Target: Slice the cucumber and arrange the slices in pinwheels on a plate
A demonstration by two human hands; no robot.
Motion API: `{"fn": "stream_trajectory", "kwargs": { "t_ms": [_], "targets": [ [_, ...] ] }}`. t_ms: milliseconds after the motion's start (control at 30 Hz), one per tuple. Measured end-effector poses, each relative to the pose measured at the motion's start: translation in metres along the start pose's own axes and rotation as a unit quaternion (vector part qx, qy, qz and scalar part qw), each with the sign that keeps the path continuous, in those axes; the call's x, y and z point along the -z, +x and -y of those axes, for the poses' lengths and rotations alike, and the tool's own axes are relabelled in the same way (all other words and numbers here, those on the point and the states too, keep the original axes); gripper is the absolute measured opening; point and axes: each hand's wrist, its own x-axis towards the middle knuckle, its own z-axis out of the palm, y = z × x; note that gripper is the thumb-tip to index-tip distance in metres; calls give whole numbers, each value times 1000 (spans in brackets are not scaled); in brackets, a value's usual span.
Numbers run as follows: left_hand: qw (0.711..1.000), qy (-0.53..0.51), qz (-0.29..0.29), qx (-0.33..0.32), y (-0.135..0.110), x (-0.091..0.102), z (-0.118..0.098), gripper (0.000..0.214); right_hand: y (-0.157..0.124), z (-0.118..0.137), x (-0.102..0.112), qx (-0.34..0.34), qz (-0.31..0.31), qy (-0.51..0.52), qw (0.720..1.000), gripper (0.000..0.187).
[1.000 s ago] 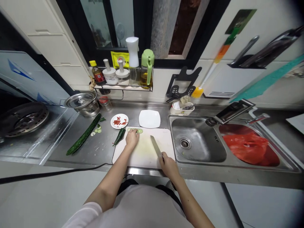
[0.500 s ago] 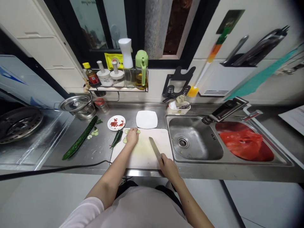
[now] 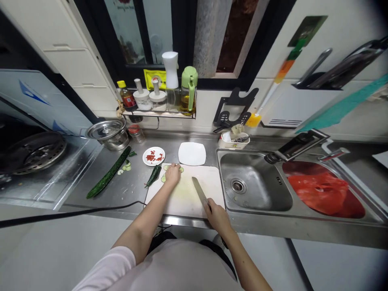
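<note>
My right hand (image 3: 217,214) is wrapped round the handle of a kitchen knife (image 3: 200,192), its blade low over the white cutting board (image 3: 194,204) and pointing away from me. At the board's far left, my left hand (image 3: 172,174) is closed down on cucumber slices (image 3: 181,169); its fingertips are partly hidden. More pale green slices (image 3: 164,178) show beside the hand. Dark green peppers (image 3: 154,176) rest at the board's left edge. Behind the board lie a white square plate (image 3: 192,153) and a small round plate (image 3: 146,161) with chopped red pepper.
A long cucumber (image 3: 106,178) lies on the steel counter to the left, with trimmings (image 3: 127,166) beside it. Behind it stands a lidded steel pot (image 3: 112,135). To the right is a double sink (image 3: 254,182) with a red bag (image 3: 321,194). A black cable (image 3: 91,212) crosses the front edge.
The view has swung slightly left, so everything sits a little farther right. My left hand stays on the slices and my right hand keeps the knife in nearly the same place.
</note>
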Motion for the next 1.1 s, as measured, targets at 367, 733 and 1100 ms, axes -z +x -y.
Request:
{"fn": "stream_trajectory", "kwargs": {
  "t_ms": [367, 733, 1100],
  "targets": [
    [993, -103, -3, 63, -8, 11, -2, 22, -3, -4, -3, -3, 0, 9, 1000, 26],
    [975, -190, 92, 72, -42, 7, 21, 12, -7, 4, 3, 8, 5, -28, 1000, 29],
    [998, -44, 38, 29, -54, 3, 24, 21, -11, 19, -8, 69, 19, -63, 995, 27]
  ]
}}
